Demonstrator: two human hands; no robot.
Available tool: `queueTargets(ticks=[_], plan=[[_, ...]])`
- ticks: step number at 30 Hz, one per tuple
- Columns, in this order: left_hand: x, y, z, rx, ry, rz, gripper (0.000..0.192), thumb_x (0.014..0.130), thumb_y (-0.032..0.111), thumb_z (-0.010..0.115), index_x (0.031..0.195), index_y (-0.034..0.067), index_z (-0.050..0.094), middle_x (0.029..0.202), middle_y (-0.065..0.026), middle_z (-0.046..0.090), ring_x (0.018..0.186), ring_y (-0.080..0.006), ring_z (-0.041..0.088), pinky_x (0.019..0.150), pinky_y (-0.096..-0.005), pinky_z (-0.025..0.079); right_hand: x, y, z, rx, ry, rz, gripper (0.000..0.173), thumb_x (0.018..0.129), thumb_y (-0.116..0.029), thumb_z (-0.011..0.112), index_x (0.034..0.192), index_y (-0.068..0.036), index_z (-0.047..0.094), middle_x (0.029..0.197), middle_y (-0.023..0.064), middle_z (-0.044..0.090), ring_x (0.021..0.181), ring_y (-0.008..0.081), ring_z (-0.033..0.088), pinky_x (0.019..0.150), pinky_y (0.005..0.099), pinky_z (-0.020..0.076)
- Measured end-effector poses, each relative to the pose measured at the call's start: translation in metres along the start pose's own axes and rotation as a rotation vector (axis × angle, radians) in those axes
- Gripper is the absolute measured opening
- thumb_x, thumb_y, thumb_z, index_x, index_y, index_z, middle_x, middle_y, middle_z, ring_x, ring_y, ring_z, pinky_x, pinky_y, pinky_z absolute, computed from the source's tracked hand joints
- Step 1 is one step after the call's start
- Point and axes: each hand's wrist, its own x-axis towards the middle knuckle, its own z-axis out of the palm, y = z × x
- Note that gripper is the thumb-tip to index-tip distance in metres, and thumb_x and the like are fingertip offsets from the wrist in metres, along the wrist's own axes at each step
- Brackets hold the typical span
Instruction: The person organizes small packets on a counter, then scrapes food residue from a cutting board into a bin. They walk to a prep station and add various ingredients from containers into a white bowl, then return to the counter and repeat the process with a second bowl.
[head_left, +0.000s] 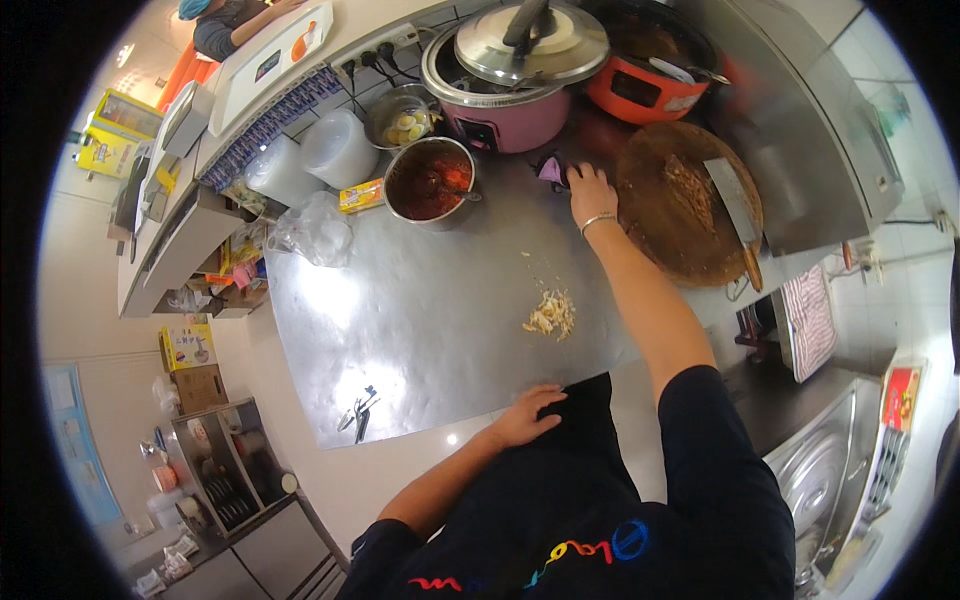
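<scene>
My right hand (592, 193) reaches over the steel worktop (435, 300), its fingers at a dark and purple cloth (553, 171); whether they grip it is unclear. The round wooden chopping board (652, 217) lies beside this hand, bearing chopped brown meat (688, 191) and a cleaver (731, 199). My left hand (529, 417) rests with spread fingers near the front edge, against my dark clothing, holding nothing visible. Between my hands lies a small heap of pale chopped food (553, 315). Behind it stands a steel pot (429, 184) of red sauce with a spoon.
A pink rice cooker (510, 120) with a tilted lid and an orange cooker (649, 90) stand at the back. A bowl of sliced eggs (405, 124), plastic tubs (339, 150) and a clear bag (315, 232) are at left. A person (225, 30) is beyond the counter.
</scene>
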Motion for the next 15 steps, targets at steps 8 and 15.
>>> queueTargets(ticks=[8, 15], plan=[[0.068, -0.009, 0.003, 0.095, 0.198, -0.121, 0.044, 0.085, 0.015, 0.067, 0.127, 0.006, 0.059, 0.135, -0.0168, 0.052, 0.121, -0.0376, 0.050, 0.105, -0.0435, 0.041, -0.030, -0.010, 0.040, -0.014, -0.445, -0.091, 0.036, 0.094, -0.017, 0.047, 0.126, -0.023, 0.061, 0.139, 0.0049, 0.048, 0.130, 0.0329, 0.043, 0.103, 0.0610, 0.0368], [0.080, 0.018, -0.037, 0.200, 0.217, -0.290, 0.031, 0.087, 0.015, 0.065, 0.117, 0.005, 0.064, 0.119, -0.0169, 0.062, 0.118, -0.0336, 0.055, 0.102, -0.0433, 0.044, -0.139, -0.029, 0.001, 0.260, -0.619, -0.263, 0.038, 0.087, -0.029, 0.060, 0.124, -0.027, 0.063, 0.135, 0.0032, 0.053, 0.123, 0.0319, 0.047, 0.097, 0.0565, 0.0414]])
